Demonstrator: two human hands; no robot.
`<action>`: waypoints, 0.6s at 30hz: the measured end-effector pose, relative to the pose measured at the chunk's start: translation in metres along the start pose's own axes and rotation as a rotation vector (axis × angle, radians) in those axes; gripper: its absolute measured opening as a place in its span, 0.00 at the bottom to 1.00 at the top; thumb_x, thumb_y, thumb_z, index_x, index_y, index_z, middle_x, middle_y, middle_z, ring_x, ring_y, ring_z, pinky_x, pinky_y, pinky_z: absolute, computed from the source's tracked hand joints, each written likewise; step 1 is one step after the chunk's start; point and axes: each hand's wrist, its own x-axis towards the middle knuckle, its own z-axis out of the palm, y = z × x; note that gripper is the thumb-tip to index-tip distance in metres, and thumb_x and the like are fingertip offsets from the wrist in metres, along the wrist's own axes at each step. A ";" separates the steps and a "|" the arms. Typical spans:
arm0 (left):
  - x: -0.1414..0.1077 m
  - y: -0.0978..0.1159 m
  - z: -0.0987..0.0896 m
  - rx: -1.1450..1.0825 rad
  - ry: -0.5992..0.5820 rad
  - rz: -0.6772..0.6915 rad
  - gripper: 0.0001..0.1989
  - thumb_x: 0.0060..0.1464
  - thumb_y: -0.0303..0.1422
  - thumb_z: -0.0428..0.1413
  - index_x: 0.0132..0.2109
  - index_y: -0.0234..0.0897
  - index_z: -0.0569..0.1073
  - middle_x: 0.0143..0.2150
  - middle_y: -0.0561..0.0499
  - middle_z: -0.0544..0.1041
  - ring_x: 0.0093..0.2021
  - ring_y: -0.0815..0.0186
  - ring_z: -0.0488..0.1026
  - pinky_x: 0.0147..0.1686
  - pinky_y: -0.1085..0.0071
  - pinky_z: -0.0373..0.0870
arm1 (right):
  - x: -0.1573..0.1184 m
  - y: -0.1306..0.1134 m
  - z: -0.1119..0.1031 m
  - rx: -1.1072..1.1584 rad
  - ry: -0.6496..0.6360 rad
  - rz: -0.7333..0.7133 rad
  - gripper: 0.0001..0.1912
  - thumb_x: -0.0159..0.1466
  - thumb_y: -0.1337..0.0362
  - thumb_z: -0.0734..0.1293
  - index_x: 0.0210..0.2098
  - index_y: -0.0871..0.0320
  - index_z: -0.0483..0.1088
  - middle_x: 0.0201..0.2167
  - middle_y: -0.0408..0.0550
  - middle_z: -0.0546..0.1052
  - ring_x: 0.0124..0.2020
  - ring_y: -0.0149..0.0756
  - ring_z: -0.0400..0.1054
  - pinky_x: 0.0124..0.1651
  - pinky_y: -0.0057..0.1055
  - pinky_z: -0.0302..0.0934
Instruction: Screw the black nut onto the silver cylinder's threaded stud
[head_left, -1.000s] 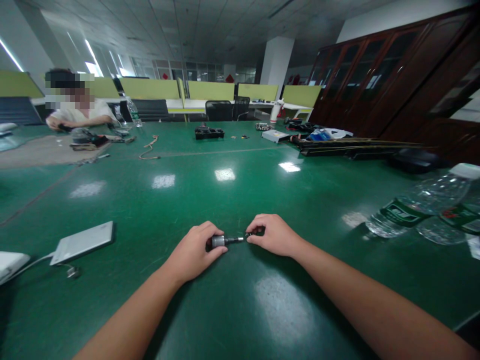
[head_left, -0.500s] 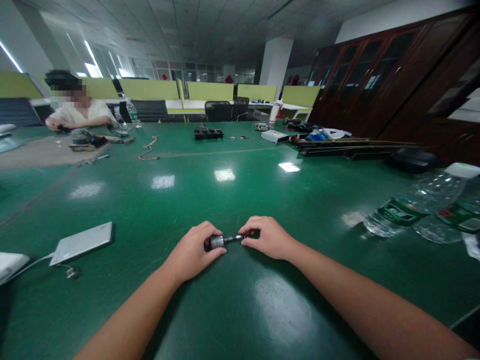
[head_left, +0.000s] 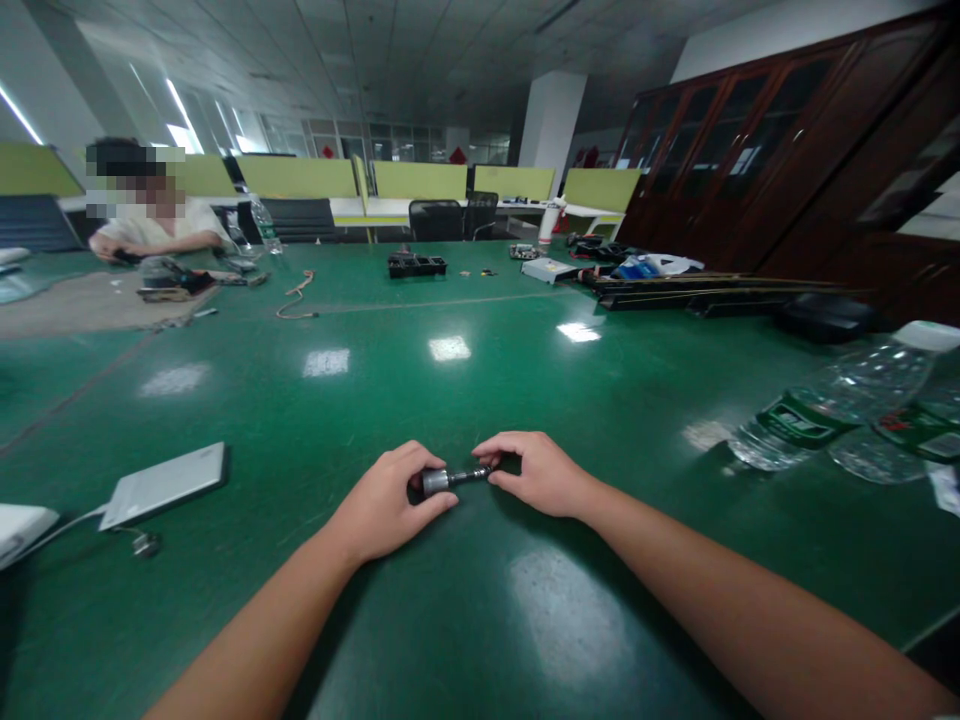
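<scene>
Your left hand is clamped on the metal tool, lower centre; your right hand curls by its tip, can't tell if it's gripping. Desk's shiny green, lime partitions behind, dark wood cabinets upper right.

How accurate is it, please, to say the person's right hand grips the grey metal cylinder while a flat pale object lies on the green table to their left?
Only the hand is wrong: the head view shows the left hand, not the right hand, gripping the grey metal cylinder. The flat pale object is indeed to their left.
</scene>
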 end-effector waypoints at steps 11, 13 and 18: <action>0.001 0.002 -0.002 -0.028 0.003 0.008 0.09 0.58 0.35 0.57 0.45 0.37 0.75 0.38 0.49 0.74 0.36 0.64 0.71 0.38 0.68 0.69 | 0.002 0.000 -0.004 -0.164 -0.063 -0.096 0.05 0.61 0.66 0.71 0.37 0.55 0.78 0.36 0.46 0.79 0.41 0.36 0.69 0.47 0.35 0.60; 0.001 0.002 -0.001 -0.021 0.006 0.007 0.10 0.58 0.35 0.58 0.46 0.38 0.75 0.38 0.49 0.74 0.36 0.64 0.72 0.39 0.67 0.69 | 0.001 -0.002 -0.002 -0.184 -0.083 -0.135 0.05 0.62 0.65 0.70 0.38 0.56 0.77 0.37 0.46 0.79 0.41 0.36 0.69 0.48 0.35 0.59; 0.002 0.003 0.000 -0.020 -0.015 -0.005 0.16 0.55 0.35 0.61 0.51 0.38 0.75 0.40 0.49 0.75 0.38 0.63 0.72 0.41 0.66 0.69 | 0.002 -0.008 0.010 -0.184 -0.070 -0.150 0.05 0.64 0.65 0.69 0.40 0.56 0.76 0.37 0.45 0.79 0.42 0.35 0.69 0.49 0.36 0.57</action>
